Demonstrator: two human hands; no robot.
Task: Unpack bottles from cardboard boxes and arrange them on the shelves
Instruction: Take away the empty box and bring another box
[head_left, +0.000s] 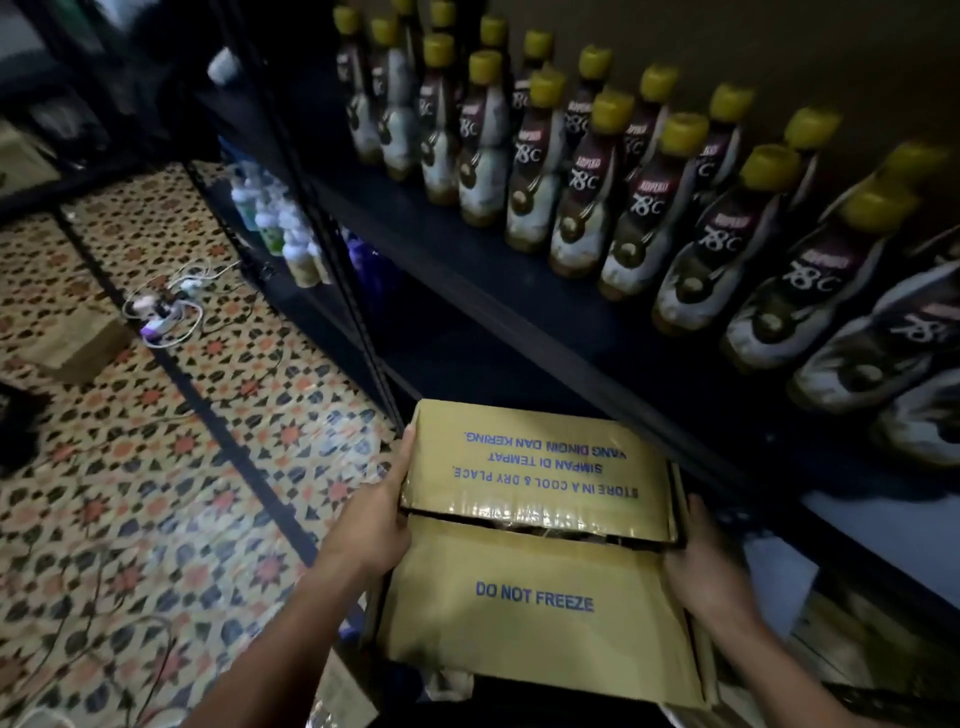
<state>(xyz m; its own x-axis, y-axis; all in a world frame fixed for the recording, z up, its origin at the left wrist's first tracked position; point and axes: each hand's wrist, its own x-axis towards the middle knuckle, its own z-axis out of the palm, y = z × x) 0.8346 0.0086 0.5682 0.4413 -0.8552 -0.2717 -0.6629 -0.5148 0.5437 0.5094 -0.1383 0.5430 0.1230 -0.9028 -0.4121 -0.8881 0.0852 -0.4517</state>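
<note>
While my left hand and right hand grip the box sides, I should steady it and lift the flaps.

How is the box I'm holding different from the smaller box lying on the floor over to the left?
The box in hand is larger, with blue print on its flaps; the floor box shows no print. The left hand and right hand hold the first at its sides near the shelf; the second lies alone on the patterned floor. Both are brown cardboard.
</note>
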